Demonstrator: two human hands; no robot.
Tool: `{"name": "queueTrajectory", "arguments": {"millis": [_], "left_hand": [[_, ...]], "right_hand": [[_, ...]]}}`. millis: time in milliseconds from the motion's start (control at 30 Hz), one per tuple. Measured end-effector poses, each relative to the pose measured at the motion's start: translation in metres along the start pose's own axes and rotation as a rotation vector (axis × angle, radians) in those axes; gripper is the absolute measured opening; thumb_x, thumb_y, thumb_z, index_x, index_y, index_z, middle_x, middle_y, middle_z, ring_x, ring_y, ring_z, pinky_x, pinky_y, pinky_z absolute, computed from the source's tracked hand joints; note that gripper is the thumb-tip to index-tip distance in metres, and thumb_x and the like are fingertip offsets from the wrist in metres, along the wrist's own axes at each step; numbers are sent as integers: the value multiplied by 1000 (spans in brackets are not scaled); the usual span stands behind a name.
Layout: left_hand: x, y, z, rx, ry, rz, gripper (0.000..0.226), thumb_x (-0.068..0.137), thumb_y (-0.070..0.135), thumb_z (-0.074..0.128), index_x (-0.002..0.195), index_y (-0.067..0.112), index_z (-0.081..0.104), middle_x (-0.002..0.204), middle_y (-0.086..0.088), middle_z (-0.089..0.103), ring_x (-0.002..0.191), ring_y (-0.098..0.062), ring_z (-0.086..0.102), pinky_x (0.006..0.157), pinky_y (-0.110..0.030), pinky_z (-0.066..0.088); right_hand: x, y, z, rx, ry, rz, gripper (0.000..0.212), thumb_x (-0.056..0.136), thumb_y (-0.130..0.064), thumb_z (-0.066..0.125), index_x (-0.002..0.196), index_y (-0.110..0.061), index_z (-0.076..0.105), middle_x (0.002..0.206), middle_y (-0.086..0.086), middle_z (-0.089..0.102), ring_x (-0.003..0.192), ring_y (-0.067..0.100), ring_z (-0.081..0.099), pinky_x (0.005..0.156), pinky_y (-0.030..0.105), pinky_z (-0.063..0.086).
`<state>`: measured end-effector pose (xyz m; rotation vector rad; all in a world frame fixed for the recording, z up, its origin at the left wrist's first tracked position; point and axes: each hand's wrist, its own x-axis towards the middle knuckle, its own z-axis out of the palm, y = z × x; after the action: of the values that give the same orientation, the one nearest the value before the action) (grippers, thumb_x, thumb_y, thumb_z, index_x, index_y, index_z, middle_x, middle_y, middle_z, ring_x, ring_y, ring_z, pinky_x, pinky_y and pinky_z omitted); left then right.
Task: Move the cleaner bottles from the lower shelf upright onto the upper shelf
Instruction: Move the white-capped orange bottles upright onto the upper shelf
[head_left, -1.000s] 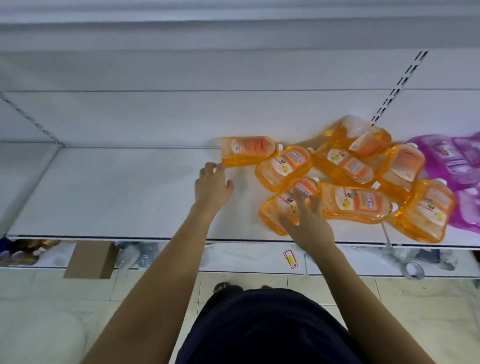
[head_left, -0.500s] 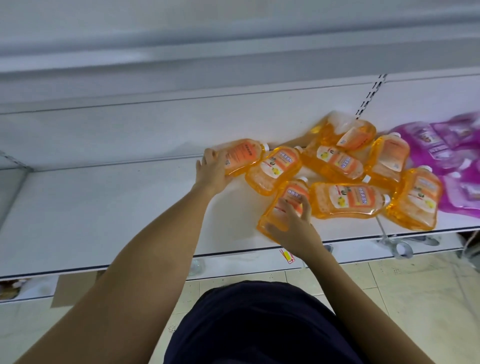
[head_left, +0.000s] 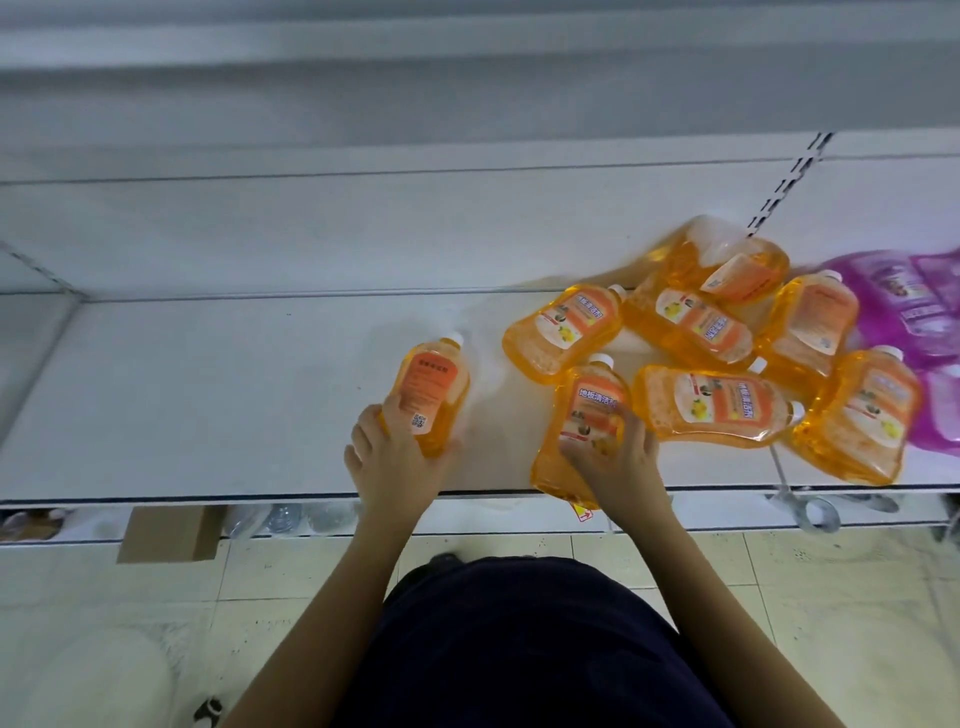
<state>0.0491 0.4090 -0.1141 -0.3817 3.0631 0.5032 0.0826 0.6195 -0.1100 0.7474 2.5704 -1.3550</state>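
A person stands at a white shelf (head_left: 208, 395) where eight orange cleaner bottles lie, two of them in hand. The left hand (head_left: 395, 467) grips one orange bottle (head_left: 434, 384) round its lower body, fingers curled about it, its white cap pointing to 1 o'clock; this bottle sits apart from the rest, at 9 o'clock of the pile. The right hand (head_left: 621, 462) grips a second orange bottle (head_left: 587, 410), fingers wrapped across its label; it lies flat, cap to 12 o'clock, with its base hanging over the shelf's front edge. Six more orange bottles (head_left: 717, 405) lie on their sides in a loose heap at 2 o'clock of the right hand, touching and overlapping, one propped against the back panel. At 3 o'clock of the heap, purple bottles (head_left: 893, 296) lie against the frame's edge, blurred; their count cannot be told. Under the shelf, at 7 o'clock of the left hand, stands one cardboard box (head_left: 166, 532); at 4 o'clock of the right hand lies one roll of tape (head_left: 821, 514).
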Motion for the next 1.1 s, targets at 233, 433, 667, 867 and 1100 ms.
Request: {"name": "queueTrajectory", "arguments": {"millis": [233,433,667,867,1100], "left_hand": [[14,-10,-9,-513,-121,-156,68,72,35,76,123,7,42,119,-11,41,96,-20,43,79,-33,42],[20,-17,-18,-961,-321,-351,40,94,39,50,125,14,50,115,-5,60,97,-18,61,80,-31,51],[29,-43,-21,-717,-156,-202,35,99,27,41,133,18,44,120,-5,57,103,-23,57,87,-37,50],[35,-36,-16,-729,-278,-442,73,89,54,47,142,10,22,134,-12,48,111,-29,55,82,-36,47],[36,-30,-18,-760,-416,-499,51,88,52,53,112,7,54,101,-10,63,87,-24,62,67,-29,49]], "right_hand": [[5,1,5,33,-44,125,86,80,-46,63,145,-28,10,132,13,36,96,22,37,81,42,42],[11,2,-1,68,-69,91,78,82,-44,63,142,-31,15,130,9,43,104,27,49,84,43,48],[10,-4,-3,83,-118,24,69,83,-34,66,138,-29,24,116,-3,51,107,28,54,89,49,49],[8,-2,-5,147,-166,24,60,93,-32,53,143,-26,21,126,5,52,111,32,53,93,56,47],[1,2,-7,267,-168,305,81,77,-41,71,138,-7,29,128,13,51,112,33,54,89,49,50]]}}
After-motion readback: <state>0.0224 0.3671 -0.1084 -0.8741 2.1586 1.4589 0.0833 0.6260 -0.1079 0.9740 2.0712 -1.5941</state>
